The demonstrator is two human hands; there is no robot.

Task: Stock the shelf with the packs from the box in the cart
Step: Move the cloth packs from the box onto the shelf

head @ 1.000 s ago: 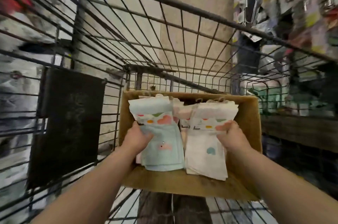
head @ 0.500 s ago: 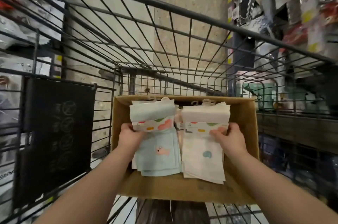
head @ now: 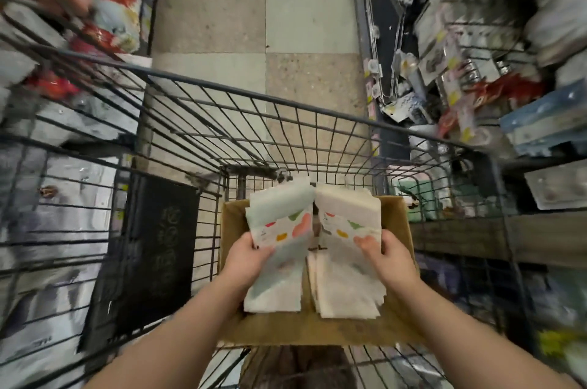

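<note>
Leaving open air above the box (head: 394, 217); fencing every side with cart wire (head: 254, 93); covering the left wall with a black panel (head: 152, 248); crowding the right with hanging goods (head: 444, 48).

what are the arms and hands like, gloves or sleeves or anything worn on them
Nothing is worn. The left hand and right hand are bare, with no gloves. Both forearms, left and right, are uncovered as far as the bottom edge of the picture, so no sleeve shows. No watch, bracelet or ring can be seen at the wrists or fingers, though the picture is a little blurred.
</note>
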